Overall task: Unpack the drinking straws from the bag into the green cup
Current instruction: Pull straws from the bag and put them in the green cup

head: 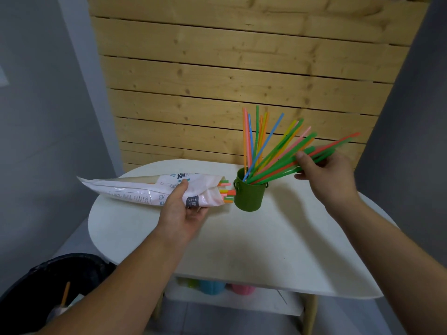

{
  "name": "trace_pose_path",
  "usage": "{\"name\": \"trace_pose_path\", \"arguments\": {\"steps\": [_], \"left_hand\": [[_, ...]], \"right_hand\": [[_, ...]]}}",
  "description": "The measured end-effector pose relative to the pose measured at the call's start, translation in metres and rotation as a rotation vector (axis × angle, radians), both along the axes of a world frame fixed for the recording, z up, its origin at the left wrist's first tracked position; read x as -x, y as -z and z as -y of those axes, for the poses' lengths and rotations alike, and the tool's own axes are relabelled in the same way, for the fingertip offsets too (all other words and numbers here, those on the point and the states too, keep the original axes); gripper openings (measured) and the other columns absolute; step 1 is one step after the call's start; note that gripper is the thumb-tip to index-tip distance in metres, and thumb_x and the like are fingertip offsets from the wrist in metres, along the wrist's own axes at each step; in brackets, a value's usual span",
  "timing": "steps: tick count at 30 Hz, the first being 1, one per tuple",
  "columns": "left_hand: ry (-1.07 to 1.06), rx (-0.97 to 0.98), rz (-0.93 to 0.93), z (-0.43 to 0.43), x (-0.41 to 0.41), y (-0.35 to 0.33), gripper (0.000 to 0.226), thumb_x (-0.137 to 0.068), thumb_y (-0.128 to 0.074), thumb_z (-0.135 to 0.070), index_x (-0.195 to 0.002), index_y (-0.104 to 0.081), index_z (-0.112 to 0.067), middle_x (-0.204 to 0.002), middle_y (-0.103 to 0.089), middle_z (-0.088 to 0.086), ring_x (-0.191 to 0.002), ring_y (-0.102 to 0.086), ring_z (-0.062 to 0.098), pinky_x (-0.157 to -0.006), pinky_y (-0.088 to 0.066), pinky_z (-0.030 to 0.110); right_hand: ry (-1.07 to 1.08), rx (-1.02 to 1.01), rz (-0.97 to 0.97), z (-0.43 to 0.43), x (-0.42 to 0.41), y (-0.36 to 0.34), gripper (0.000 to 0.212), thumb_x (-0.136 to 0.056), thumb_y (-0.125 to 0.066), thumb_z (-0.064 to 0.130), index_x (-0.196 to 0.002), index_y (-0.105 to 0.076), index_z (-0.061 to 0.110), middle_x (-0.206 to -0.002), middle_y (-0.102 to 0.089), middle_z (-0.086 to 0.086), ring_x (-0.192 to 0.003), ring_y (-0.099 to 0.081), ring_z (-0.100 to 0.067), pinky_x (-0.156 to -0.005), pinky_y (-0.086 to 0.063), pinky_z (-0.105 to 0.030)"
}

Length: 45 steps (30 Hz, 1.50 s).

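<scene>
Many straws [278, 163] in cup [250, 197], some left in bag [145, 189].
Your right hand [324, 172] grips straws; left hand [183, 209] grips bag.

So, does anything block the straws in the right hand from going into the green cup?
Nothing visible does. The bunch that the right hand grips has its lower ends inside the green cup, beside the straws standing there.

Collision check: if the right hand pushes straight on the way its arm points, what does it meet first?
Probably the straws fanned out of the green cup, just beyond the bunch the right hand grips; behind them, the slatted wall. Depth is unclear from one view.
</scene>
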<state>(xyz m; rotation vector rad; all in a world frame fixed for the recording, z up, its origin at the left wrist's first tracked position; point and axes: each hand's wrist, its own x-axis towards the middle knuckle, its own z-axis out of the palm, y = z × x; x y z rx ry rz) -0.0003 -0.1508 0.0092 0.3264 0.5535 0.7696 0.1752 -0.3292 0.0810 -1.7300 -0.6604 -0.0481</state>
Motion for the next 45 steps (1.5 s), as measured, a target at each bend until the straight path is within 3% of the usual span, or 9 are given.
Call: {"name": "trace_pose_path", "arguments": {"steps": [6, 12, 17, 20, 26, 29, 32, 39, 45], "left_hand": [[0.010, 0.003, -0.011, -0.002, -0.001, 0.000, 0.013, -0.098, -0.065, -0.013, -0.108, -0.059, -0.017, -0.102, -0.075, 0.014, -0.095, -0.074, 0.029, -0.086, -0.059, 0.052], [0.020, -0.007, -0.004, -0.005, -0.001, 0.006, 0.014, -0.098, -0.064, -0.012, -0.109, -0.061, -0.019, -0.084, -0.080, 0.010, -0.080, -0.078, 0.025, -0.074, -0.062, 0.051], [0.018, -0.020, -0.011, -0.004, -0.002, 0.007, 0.016, -0.097, -0.065, -0.012, -0.111, -0.061, -0.017, -0.089, -0.080, 0.011, -0.085, -0.078, 0.026, -0.078, -0.063, 0.049], [0.018, -0.022, -0.002, -0.001, -0.001, 0.003, 0.012, -0.098, -0.063, -0.012, -0.109, -0.060, -0.017, -0.104, -0.076, 0.014, -0.103, -0.073, 0.031, -0.094, -0.057, 0.053], [0.014, -0.020, 0.014, 0.001, 0.001, 0.000, 0.016, -0.098, -0.063, -0.012, -0.111, -0.060, -0.019, -0.109, -0.075, 0.015, -0.107, -0.072, 0.032, -0.096, -0.055, 0.056], [0.021, -0.012, 0.013, 0.002, 0.001, -0.001, 0.014, -0.097, -0.064, -0.012, -0.109, -0.061, -0.017, -0.089, -0.080, 0.012, -0.097, -0.074, 0.029, -0.085, -0.059, 0.052], [0.018, -0.007, 0.021, 0.002, 0.001, -0.004, 0.014, -0.097, -0.065, -0.012, -0.110, -0.061, -0.017, -0.091, -0.079, 0.012, -0.097, -0.074, 0.029, -0.086, -0.059, 0.051], [0.034, -0.008, 0.038, 0.007, 0.002, -0.009, 0.017, -0.096, -0.066, -0.011, -0.112, -0.062, -0.015, -0.089, -0.080, 0.012, -0.086, -0.078, 0.026, -0.078, -0.063, 0.049], [0.073, -0.071, 0.025, 0.013, 0.000, -0.014, 0.022, -0.097, -0.064, -0.012, -0.119, -0.063, -0.009, -0.091, -0.080, 0.012, -0.084, -0.078, 0.027, -0.065, -0.064, 0.044]], "right_hand": [[-0.043, 0.070, -0.070, -0.022, -0.005, 0.012, 0.009, -0.091, -0.068, 0.016, -0.092, -0.068, 0.008, -0.069, -0.065, -0.005, -0.053, -0.062, -0.012, -0.046, -0.049, -0.015], [-0.074, 0.029, -0.140, -0.039, -0.005, 0.025, 0.010, -0.087, -0.074, 0.014, -0.093, -0.069, 0.008, -0.078, -0.069, -0.006, -0.067, -0.067, -0.017, -0.058, -0.060, -0.026], [-0.033, -0.032, -0.179, -0.045, -0.010, 0.030, 0.006, -0.088, -0.072, 0.014, -0.087, -0.066, 0.013, -0.073, -0.065, -0.005, -0.066, -0.064, -0.017, -0.069, -0.060, -0.036], [-0.050, -0.101, -0.236, -0.048, -0.014, 0.031, 0.007, -0.088, -0.072, 0.011, -0.088, -0.066, 0.013, -0.065, -0.060, 0.004, -0.067, -0.064, -0.015, -0.074, -0.060, -0.036], [0.007, -0.098, -0.272, -0.043, -0.018, 0.042, 0.043, -0.081, -0.079, 0.013, -0.115, -0.055, 0.004, -0.091, -0.062, -0.013, -0.082, -0.069, -0.025, -0.072, -0.061, -0.037], [-0.010, -0.048, -0.338, -0.034, -0.015, 0.047, 0.052, -0.077, -0.083, 0.018, -0.116, -0.053, -0.001, -0.086, -0.061, -0.012, -0.068, -0.066, -0.021, -0.066, -0.062, -0.038], [-0.025, 0.008, -0.536, -0.029, -0.005, 0.048, 0.060, -0.078, -0.083, 0.025, -0.117, -0.043, 0.004, -0.086, -0.062, -0.014, -0.064, -0.064, -0.024, -0.074, -0.062, -0.043], [-0.288, 0.180, -0.715, -0.028, 0.033, 0.045, 0.024, -0.088, -0.073, 0.027, -0.091, -0.063, 0.005, -0.083, -0.063, -0.012, -0.063, -0.062, -0.020, -0.057, -0.056, -0.030], [-0.389, 0.096, -0.530, -0.040, 0.058, 0.042, 0.018, -0.088, -0.073, 0.022, -0.096, -0.072, 0.006, -0.077, -0.066, -0.010, -0.063, -0.063, -0.014, -0.057, -0.055, -0.026]]}}
